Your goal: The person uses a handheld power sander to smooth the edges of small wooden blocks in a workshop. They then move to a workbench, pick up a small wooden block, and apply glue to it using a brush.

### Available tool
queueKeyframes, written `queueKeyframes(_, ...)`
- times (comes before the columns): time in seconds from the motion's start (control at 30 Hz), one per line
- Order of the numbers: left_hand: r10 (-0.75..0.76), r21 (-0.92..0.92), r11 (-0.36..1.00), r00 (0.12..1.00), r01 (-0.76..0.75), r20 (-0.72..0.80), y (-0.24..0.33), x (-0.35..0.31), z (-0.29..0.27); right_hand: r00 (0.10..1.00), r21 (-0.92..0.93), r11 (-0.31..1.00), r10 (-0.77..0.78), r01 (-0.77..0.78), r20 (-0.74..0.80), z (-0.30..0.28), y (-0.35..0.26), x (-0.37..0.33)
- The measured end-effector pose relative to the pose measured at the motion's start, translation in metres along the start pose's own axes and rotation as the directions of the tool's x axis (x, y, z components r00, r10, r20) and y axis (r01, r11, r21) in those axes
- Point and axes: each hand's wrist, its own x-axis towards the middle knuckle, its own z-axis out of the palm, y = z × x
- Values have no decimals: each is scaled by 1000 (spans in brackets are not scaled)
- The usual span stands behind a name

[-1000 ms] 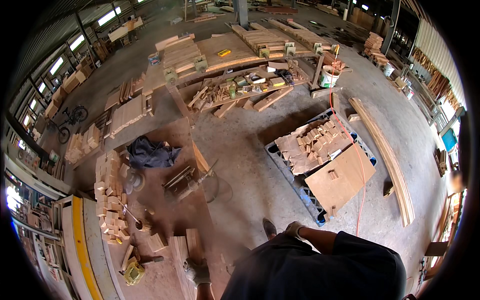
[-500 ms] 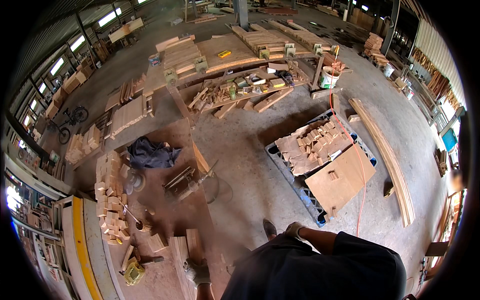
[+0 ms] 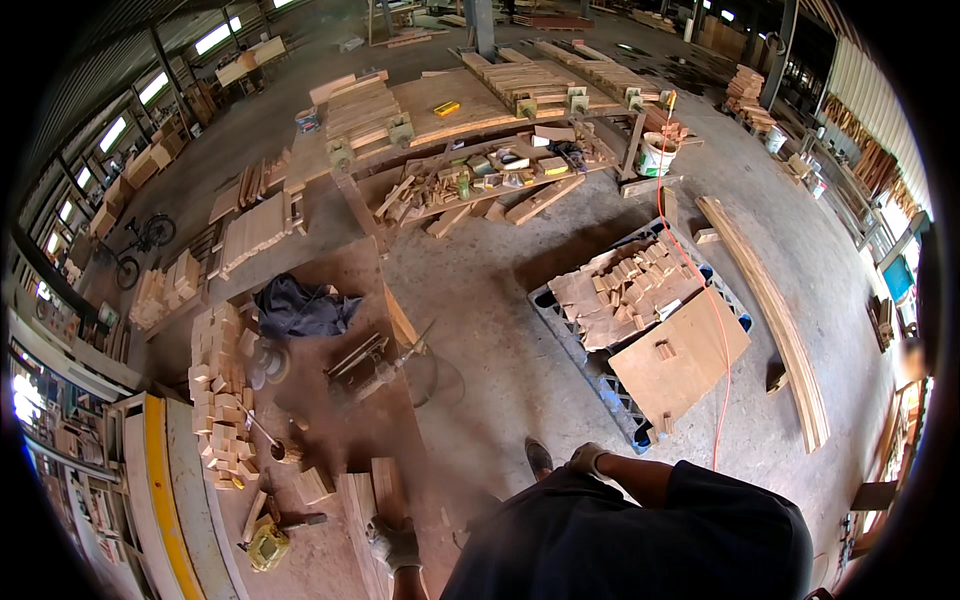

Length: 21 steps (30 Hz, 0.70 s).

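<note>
My left hand (image 3: 393, 545), in a pale work glove, is closed over the near end of a short wooden board (image 3: 389, 490) on the brown workbench (image 3: 345, 262). A longer, paler board (image 3: 361, 520) lies along its left side. My right hand (image 3: 588, 461), also gloved, rests against my dark clothing near the knee, and its fingers are mostly hidden. Left of the boards are a small wood block (image 3: 314, 486), a dark-headed tool (image 3: 303, 521) and a crumpled yellow packet (image 3: 265, 546). A clamp-like metal device (image 3: 368, 370) stands farther along the bench, partly blurred.
Stacked wood blocks (image 3: 215, 400) line the bench's left edge, near a dark cloth (image 3: 308, 306). On the right, a blue pallet (image 3: 585, 365) carries small blocks and a plywood sheet (image 3: 680, 360). An orange hose (image 3: 727, 390) crosses it. Long planks (image 3: 770, 320) lie beyond.
</note>
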Motion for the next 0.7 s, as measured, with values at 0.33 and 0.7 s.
queueKeyframes(0.33, -23, -5, 1000, 999, 24, 33, 9, 0, -10, 1000, -47, 999, -27, 27, -4, 6, 8, 11)
queueKeyframes(0.7, -20, 4, 1000, 1000, 20, 9, 6, -1, -8, 999, -35, 998, -51, 50, -14, 2, 2, 0)
